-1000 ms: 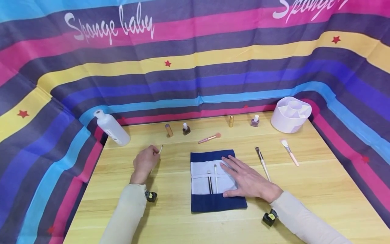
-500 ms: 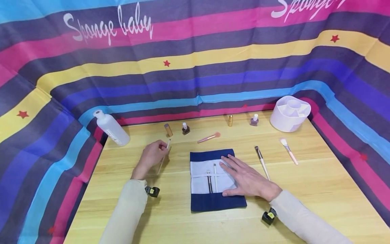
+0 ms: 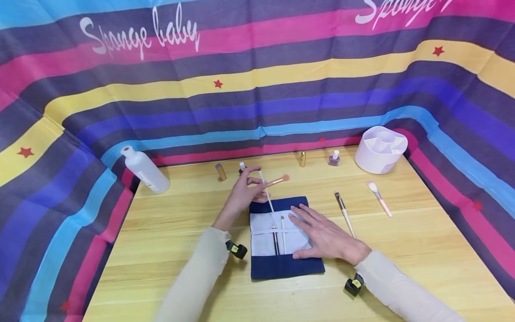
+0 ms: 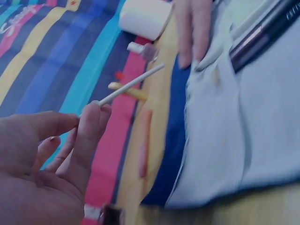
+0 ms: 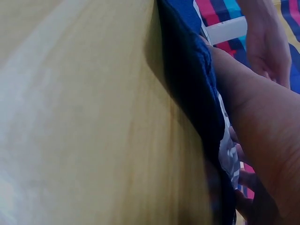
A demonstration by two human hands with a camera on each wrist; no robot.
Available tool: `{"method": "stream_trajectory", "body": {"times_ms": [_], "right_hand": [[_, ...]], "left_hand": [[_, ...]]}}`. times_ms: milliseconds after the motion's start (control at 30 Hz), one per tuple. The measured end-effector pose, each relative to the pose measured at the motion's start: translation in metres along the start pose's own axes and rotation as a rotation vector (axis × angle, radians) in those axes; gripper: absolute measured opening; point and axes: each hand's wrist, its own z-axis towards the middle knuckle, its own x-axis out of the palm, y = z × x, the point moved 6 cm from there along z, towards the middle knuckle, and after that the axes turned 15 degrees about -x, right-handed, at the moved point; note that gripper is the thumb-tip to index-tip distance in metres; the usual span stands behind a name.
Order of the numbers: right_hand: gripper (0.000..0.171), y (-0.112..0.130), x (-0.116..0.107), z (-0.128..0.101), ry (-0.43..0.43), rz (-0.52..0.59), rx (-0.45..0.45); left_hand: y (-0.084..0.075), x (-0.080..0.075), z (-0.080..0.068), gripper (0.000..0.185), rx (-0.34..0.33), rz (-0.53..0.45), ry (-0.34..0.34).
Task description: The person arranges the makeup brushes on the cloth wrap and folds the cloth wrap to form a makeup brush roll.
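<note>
head view: left hand [image 3: 242, 195] pinching a thin white brush [image 3: 266, 192] above the far edge of the blue pouch [image 3: 283, 264], tip slanting down toward the grey pocket. right hand [image 3: 327, 237] spread flat on the pouch's right side, beside two brushes [image 3: 279, 235] tucked in.

left wrist view: fingertips [image 4: 91, 115] gripping the white brush [image 4: 133, 84], pouch [image 4: 234, 136] just beside.

right wrist view: right hand [image 5: 262, 136] pressing flat on the pouch [image 5: 192, 89] on the table [image 5: 84, 122].
</note>
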Motion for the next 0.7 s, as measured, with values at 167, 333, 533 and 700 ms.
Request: {"method": "stream_trajectory", "body": {"times_ms": [167,333,533,700], "right_hand": [[0.112,0.000,0.002,0.001,-0.012,-0.001,-0.010],[0.113,0.001,0.004,0.004,0.012,0.015,-0.006],[0.113,-0.001,0.002,0.001,0.008,0.012,0.007],[0.113,-0.003,0.002,0.001,-0.006,0.008,-0.002]], "left_hand": [[0.005,0.022,0.011,0.057,0.013,0.037,0.049],[0.011,0.010,0.014,0.057,0.001,0.139,0.021],[0.028,-0.008,0.014,0.055,-0.037,0.267,0.017],[0.041,-0.013,0.002,0.049,-0.003,0.454,0.031]]}}
